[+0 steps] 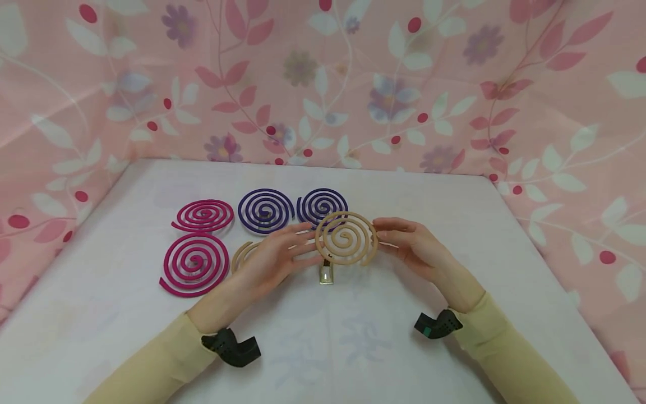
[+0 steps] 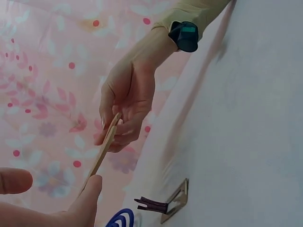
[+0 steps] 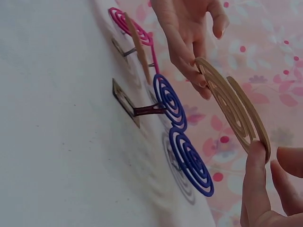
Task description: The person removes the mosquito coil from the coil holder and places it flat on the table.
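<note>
Head view: tan coil (image 1: 345, 235) held up in mid-air

It is above a small stand (image 1: 327, 268) on the table (image 1: 504, 235); the right hand (image 1: 416, 247) pinches its edge; the left hand (image 1: 275, 255) touches the opposite edge, fingers extended; blue coils (image 1: 264, 212) sit behind, pink coils (image 1: 197, 262) farther left.

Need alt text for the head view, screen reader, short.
A person's left hand and right hand hold a tan spiral above a white table, near a small metal stand. Left of it are two pink spirals and, partly hidden by the left hand, another tan spiral; two purple spirals are behind.
</note>
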The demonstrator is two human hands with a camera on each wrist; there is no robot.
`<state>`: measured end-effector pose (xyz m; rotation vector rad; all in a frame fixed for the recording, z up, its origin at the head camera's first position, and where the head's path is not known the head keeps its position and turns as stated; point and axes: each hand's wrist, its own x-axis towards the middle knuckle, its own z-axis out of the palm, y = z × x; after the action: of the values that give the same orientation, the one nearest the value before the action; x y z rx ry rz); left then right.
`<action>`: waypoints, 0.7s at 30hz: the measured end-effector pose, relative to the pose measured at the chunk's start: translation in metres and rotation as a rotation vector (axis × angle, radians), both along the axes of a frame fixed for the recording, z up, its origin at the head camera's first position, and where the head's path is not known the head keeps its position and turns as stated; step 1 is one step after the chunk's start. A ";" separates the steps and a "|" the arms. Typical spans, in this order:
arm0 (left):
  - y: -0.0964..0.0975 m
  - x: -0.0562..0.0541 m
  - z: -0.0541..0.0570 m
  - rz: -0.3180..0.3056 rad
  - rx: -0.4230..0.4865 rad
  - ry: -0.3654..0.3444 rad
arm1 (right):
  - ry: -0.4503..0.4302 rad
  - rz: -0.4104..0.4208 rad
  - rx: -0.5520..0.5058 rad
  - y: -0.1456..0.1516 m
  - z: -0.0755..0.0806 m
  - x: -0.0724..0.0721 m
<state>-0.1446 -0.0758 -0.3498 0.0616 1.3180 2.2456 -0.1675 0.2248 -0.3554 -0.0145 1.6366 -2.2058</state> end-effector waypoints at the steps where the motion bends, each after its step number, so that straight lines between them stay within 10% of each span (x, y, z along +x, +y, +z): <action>1: 0.003 -0.001 0.003 0.008 0.007 -0.007 | -0.002 -0.011 -0.017 0.001 0.002 -0.001; 21: 0.045 -0.035 0.037 0.208 0.091 0.039 | -0.107 -0.138 -0.370 0.011 0.033 -0.030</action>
<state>-0.1792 -0.0310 -0.3124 0.0012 1.2940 2.4902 -0.1972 0.2359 -0.3222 0.1164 1.1867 -2.5369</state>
